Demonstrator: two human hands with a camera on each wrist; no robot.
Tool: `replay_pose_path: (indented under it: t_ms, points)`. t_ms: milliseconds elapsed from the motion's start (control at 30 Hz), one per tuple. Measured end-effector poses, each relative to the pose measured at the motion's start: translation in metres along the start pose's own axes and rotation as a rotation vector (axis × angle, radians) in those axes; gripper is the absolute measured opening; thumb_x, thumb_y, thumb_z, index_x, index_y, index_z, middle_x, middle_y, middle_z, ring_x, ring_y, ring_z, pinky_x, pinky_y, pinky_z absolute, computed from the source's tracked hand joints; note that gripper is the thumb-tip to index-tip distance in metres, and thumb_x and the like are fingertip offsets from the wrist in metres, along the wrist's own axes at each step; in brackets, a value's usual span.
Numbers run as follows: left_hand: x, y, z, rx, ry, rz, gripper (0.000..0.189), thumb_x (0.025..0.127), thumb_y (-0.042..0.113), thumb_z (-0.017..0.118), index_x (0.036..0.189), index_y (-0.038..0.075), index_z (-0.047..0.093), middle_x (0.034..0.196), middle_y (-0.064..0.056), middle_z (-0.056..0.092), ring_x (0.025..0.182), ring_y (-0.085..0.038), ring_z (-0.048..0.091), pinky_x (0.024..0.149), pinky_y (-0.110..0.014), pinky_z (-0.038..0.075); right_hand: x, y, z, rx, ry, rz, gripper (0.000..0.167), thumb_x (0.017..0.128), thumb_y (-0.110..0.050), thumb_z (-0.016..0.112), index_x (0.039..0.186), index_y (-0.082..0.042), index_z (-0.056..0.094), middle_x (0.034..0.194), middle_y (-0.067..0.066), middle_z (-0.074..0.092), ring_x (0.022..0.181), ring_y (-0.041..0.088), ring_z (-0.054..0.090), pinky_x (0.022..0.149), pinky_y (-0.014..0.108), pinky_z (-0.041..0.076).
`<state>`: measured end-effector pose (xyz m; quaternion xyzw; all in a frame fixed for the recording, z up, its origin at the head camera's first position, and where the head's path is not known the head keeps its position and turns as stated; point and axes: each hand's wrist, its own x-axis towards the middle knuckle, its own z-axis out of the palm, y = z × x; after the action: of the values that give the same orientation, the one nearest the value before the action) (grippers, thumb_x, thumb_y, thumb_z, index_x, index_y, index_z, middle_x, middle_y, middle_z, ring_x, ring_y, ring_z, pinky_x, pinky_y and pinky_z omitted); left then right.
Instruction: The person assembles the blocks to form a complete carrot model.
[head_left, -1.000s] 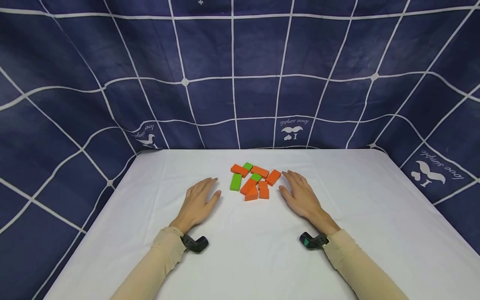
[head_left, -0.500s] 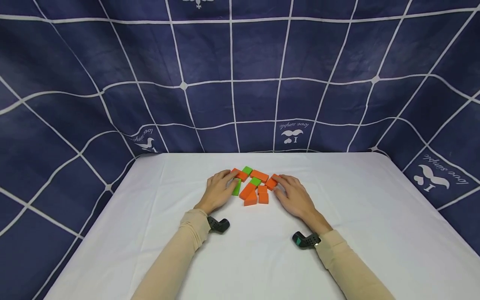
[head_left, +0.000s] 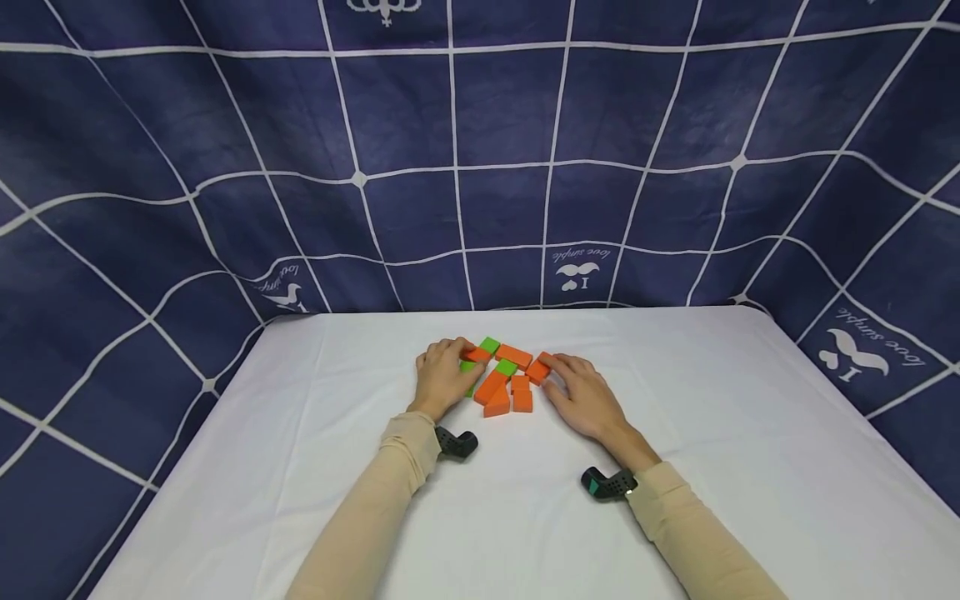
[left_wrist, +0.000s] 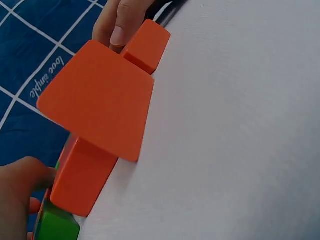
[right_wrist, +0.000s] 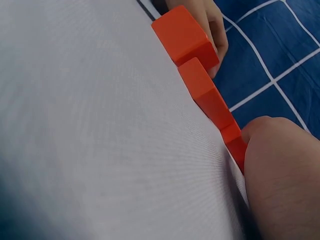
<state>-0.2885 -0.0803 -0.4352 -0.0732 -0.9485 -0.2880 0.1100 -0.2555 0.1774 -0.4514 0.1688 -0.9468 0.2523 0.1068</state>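
Note:
A cluster of orange and green toy building blocks lies on the white table, including a triangular orange block (head_left: 497,406) at its near side. My left hand (head_left: 441,377) is at the cluster's left side, its curled fingers and thumb pinching an orange block (head_left: 478,355) that they partly cover. Beneath that thumb a green block (head_left: 468,367) shows in part. At the right side my right hand (head_left: 588,402) holds another orange block (head_left: 537,370) between fingertips and thumb. Between the hands, a green-ended row includes an orange block (head_left: 491,387).
At the back of the cluster lie a green block (head_left: 489,345) and a long orange block (head_left: 514,357). Small orange blocks (head_left: 522,401) stand near the front. A dark blue checked cloth (head_left: 405,208) hangs behind the white-covered table (head_left: 525,500) and along its sides.
Both hands have come inward to the blocks, the left one moving farther right and curling its fingers over a block. The blocks keep their arrangement. The head view has shifted slightly.

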Motion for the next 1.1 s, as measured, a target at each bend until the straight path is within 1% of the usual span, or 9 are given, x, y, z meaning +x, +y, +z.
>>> replay_pose_path:
  t_ms: [100, 233, 367, 500, 600, 700, 800, 933, 1100]
  points:
    - [0.002, 0.002, 0.003, 0.020, 0.021, -0.025, 0.050, 0.092, 0.041, 0.074, 0.130, 0.010, 0.066, 0.130, -0.014, 0.065, 0.126, -0.034, 0.054, 0.110, -0.054, 0.034, 0.001, 0.001, 0.000, 0.006, 0.003, 0.008, 0.053, 0.102, -0.036, 0.058, 0.151, -0.019, 0.053, 0.150, 0.014, 0.054, 0.142, 0.036, 0.045, 0.116, 0.059, 0.037]
    - [0.002, 0.001, 0.006, 0.050, 0.034, -0.051, 0.067, 0.089, 0.045, 0.076, 0.139, 0.002, 0.061, 0.131, -0.019, 0.063, 0.125, -0.037, 0.053, 0.110, -0.053, 0.037, 0.001, 0.002, 0.003, 0.021, 0.022, 0.054, 0.065, 0.098, -0.041, 0.064, 0.155, -0.015, 0.047, 0.152, 0.014, 0.052, 0.141, 0.036, 0.045, 0.116, 0.056, 0.038]
    - [0.003, -0.001, 0.006, 0.036, 0.062, -0.051, 0.068, 0.087, 0.045, 0.078, 0.134, -0.002, 0.063, 0.126, -0.021, 0.063, 0.122, -0.039, 0.053, 0.108, -0.052, 0.038, 0.005, 0.002, 0.004, 0.025, 0.054, 0.076, 0.071, 0.095, -0.046, 0.069, 0.152, -0.007, 0.049, 0.149, 0.016, 0.054, 0.138, 0.036, 0.048, 0.115, 0.054, 0.041]
    - [0.003, -0.001, 0.002, -0.033, 0.077, -0.040, 0.065, 0.087, 0.041, 0.079, 0.133, -0.002, 0.064, 0.123, -0.021, 0.063, 0.119, -0.039, 0.054, 0.106, -0.052, 0.038, 0.006, 0.002, 0.003, 0.021, 0.063, 0.085, 0.071, 0.093, -0.046, 0.071, 0.147, -0.003, 0.054, 0.146, 0.018, 0.057, 0.135, 0.036, 0.050, 0.114, 0.053, 0.042]
    - [0.002, -0.002, -0.004, -0.089, 0.083, -0.009, 0.065, 0.086, 0.038, 0.079, 0.135, -0.002, 0.063, 0.125, -0.021, 0.062, 0.121, -0.039, 0.052, 0.107, -0.053, 0.037, 0.005, 0.003, 0.001, 0.016, 0.063, 0.082, 0.070, 0.093, -0.045, 0.072, 0.145, -0.002, 0.055, 0.144, 0.018, 0.058, 0.135, 0.037, 0.050, 0.114, 0.052, 0.042]
    - [-0.002, -0.006, -0.013, -0.136, 0.080, 0.026, 0.066, 0.086, 0.036, 0.079, 0.138, -0.001, 0.061, 0.129, -0.021, 0.060, 0.125, -0.038, 0.050, 0.110, -0.052, 0.034, 0.006, 0.001, 0.001, 0.016, 0.065, 0.074, 0.068, 0.093, -0.043, 0.072, 0.144, -0.002, 0.056, 0.143, 0.019, 0.059, 0.134, 0.037, 0.051, 0.113, 0.052, 0.043]
    - [-0.007, -0.012, -0.024, -0.158, 0.047, 0.059, 0.065, 0.086, 0.035, 0.079, 0.138, 0.000, 0.061, 0.131, -0.019, 0.059, 0.127, -0.036, 0.049, 0.113, -0.051, 0.033, 0.007, 0.000, 0.000, 0.027, 0.068, 0.076, 0.066, 0.093, -0.042, 0.072, 0.143, -0.002, 0.057, 0.141, 0.019, 0.060, 0.132, 0.036, 0.052, 0.112, 0.052, 0.045]
    - [-0.019, -0.019, -0.035, -0.152, -0.023, 0.112, 0.065, 0.085, 0.036, 0.080, 0.137, 0.003, 0.062, 0.131, -0.016, 0.059, 0.122, -0.033, 0.052, 0.110, -0.049, 0.040, 0.008, 0.000, -0.001, 0.052, 0.064, 0.095, 0.064, 0.093, -0.040, 0.073, 0.142, -0.002, 0.058, 0.141, 0.018, 0.060, 0.132, 0.036, 0.052, 0.111, 0.053, 0.045]
    - [-0.040, -0.024, -0.047, -0.171, -0.076, 0.202, 0.062, 0.082, 0.033, 0.084, 0.135, 0.007, 0.065, 0.128, -0.009, 0.062, 0.116, -0.028, 0.055, 0.102, -0.045, 0.048, 0.005, 0.000, -0.001, 0.107, 0.068, 0.139, 0.062, 0.091, -0.039, 0.074, 0.141, -0.004, 0.060, 0.139, 0.017, 0.061, 0.131, 0.035, 0.052, 0.111, 0.053, 0.045]
